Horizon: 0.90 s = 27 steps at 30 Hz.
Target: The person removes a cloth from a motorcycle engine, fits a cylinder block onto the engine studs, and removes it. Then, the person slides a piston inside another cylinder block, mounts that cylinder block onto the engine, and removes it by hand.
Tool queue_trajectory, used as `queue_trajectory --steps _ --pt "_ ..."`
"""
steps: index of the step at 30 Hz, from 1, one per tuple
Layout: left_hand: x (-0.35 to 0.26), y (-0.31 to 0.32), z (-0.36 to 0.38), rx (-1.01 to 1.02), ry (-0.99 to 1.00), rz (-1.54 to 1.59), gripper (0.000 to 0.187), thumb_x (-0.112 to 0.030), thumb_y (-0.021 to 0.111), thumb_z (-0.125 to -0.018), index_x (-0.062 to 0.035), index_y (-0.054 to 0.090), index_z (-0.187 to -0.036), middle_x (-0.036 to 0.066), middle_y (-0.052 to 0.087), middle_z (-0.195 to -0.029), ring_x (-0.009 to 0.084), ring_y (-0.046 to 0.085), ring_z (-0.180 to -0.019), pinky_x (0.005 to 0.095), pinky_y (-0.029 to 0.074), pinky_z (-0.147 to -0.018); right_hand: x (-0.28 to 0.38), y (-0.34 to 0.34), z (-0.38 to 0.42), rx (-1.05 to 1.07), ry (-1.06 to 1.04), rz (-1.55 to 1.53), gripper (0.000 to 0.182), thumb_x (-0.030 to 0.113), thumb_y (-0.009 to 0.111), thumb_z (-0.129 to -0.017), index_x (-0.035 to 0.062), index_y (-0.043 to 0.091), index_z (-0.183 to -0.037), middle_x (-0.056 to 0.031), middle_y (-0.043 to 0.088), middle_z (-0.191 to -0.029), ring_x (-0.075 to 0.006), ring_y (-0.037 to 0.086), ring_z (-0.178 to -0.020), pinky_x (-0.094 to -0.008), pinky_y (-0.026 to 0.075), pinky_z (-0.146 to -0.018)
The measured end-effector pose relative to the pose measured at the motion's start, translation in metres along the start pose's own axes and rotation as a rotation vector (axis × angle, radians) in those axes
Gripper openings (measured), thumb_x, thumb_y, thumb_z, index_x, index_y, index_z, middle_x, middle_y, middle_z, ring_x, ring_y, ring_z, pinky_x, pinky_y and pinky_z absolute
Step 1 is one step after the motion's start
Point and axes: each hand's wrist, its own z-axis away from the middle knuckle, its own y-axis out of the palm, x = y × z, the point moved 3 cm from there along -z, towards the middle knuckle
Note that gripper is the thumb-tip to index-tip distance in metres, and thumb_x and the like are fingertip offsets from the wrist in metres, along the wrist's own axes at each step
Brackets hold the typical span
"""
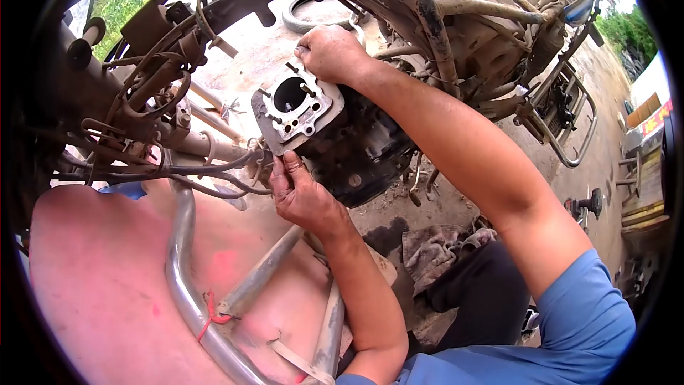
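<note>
A metal engine cylinder (313, 115) with a round dark bore and several studs sits on a black, oily engine block (360, 153). My left hand (306, 196) is at its near lower corner, thumb and fingers closed on the edge. Over the far upper corner, my right hand (331, 53) has its fingers curled and pressed against the rim; the fingertips are partly hidden. Both hands look smudged with dirt.
A dusty motorcycle frame (434, 36) arches overhead, with cables and brackets at the left. Chrome bars (187, 257) with a red tie (212, 317) cross a pink panel (92, 257). A rag (431, 253) lies near my knee. A tyre (313, 13) rests on the ground behind.
</note>
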Motion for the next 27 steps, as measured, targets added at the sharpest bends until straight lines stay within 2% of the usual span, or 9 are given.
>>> queue_trajectory --steps 2,3,4,6,8,11,23,25,27 --pt "0.0 0.006 0.0 0.05 -0.018 0.035 0.028 -0.004 0.072 -0.104 0.0113 0.069 -0.126 0.006 0.072 -0.117 0.0124 0.064 -0.1 0.0272 0.054 -0.09 -0.002 -0.002 0.002 0.019 -0.01 -0.005 0.029 0.032 0.067 -0.101 0.008 0.081 -0.107 -0.0185 0.078 -0.099 -0.0382 0.074 -0.1 -0.0472 0.058 -0.091" --pt "0.0 0.007 -0.001 0.089 -0.023 0.02 0.037 -0.007 0.073 -0.103 0.0108 0.065 -0.135 0.008 0.072 -0.126 0.0151 0.065 -0.108 0.0299 0.053 -0.098 -0.003 -0.004 0.002 0.041 -0.012 -0.032 0.032 0.035 0.065 -0.102 0.0068 0.081 -0.105 -0.0186 0.078 -0.1 -0.0382 0.074 -0.102 -0.0479 0.057 -0.093" --pt "0.002 0.008 -0.003 0.098 -0.025 0.021 0.037 -0.007 0.073 -0.103 0.0108 0.065 -0.135 0.008 0.072 -0.126 0.0151 0.065 -0.108 0.0299 0.053 -0.098 -0.006 -0.006 0.003 0.034 -0.005 -0.031 0.032 0.035 0.065 -0.102 0.0068 0.081 -0.105 -0.0186 0.078 -0.1 -0.0382 0.074 -0.102 -0.0479 0.057 -0.093" --pt "0.004 0.015 -0.006 0.224 -0.01 0.178 0.039 -0.018 0.075 -0.104 0.0052 0.067 -0.134 0.007 0.073 -0.12 0.0153 0.066 -0.102 0.0298 0.054 -0.093 -0.01 -0.006 0.005 0.041 -0.038 0.059 0.036 0.038 0.062 -0.104 0.0063 0.08 -0.105 -0.0193 0.078 -0.101 -0.0385 0.073 -0.103 -0.0485 0.057 -0.093" --pt "0.005 0.016 -0.003 0.22 0.025 0.091 0.043 -0.019 0.075 -0.104 0.0043 0.065 -0.138 0.008 0.072 -0.126 0.0158 0.066 -0.107 0.0311 0.053 -0.098 -0.015 -0.003 0.008 0.067 -0.042 0.112 0.04 0.04 0.06 -0.105 0.0057 0.08 -0.108 -0.0205 0.077 -0.102 -0.0395 0.073 -0.102 -0.0483 0.057 -0.092" --pt "0.005 0.017 -0.003 0.242 -0.001 0.139 0.043 -0.017 0.075 -0.103 0.0043 0.064 -0.14 0.009 0.071 -0.129 0.0166 0.065 -0.111 0.0322 0.053 -0.102 -0.019 -0.003 0.007 0.12 -0.039 -0.073 0.041 0.041 0.061 -0.105 0.0068 0.08 -0.113 -0.0194 0.078 -0.105 -0.0381 0.074 -0.102 -0.0459 0.058 -0.094" --pt "0.011 0.017 -0.004 0.223 -0.005 0.193 0.041 -0.01 0.074 -0.103 0.0042 0.064 -0.14 0.01 0.071 -0.129 0.0194 0.067 -0.114 0.0342 0.053 -0.105 -0.016 -0.004 0.008 0.086 -0.055 -0.003 0.039 0.04 0.061 -0.105 0.006 0.08 -0.11 -0.0191 0.078 -0.101 -0.038 0.074 -0.101 -0.0468 0.058 -0.092" --pt "0.006 0.016 -0.004 0.205 -0.086 0.278 0.042 -0.004 0.074 -0.101 0.007 0.064 -0.141 0.01 0.071 -0.132 0.0175 0.064 -0.116 0.0335 0.048 -0.108 -0.015 -0.005 0.011 0.086 -0.05 -0.001 0.039 0.04 0.061 -0.105 0.0058 0.08 -0.11 -0.0193 0.078 -0.101 -0.0383 0.074 -0.1 -0.047 0.058 -0.092" --pt "0.004 0.017 -0.002 0.207 -0.06 0.282 0.041 -0.003 0.073 -0.101 0.0074 0.064 -0.14 0.01 0.071 -0.132 0.0175 0.064 -0.116 0.0333 0.048 -0.108 -0.017 -0.005 0.01 0.043 -0.107 -0.039 0.039 0.039 0.061 -0.105 0.0051 0.079 -0.109 -0.0196 0.078 -0.1 -0.0387 0.074 -0.099 -0.0474 0.058 -0.091"
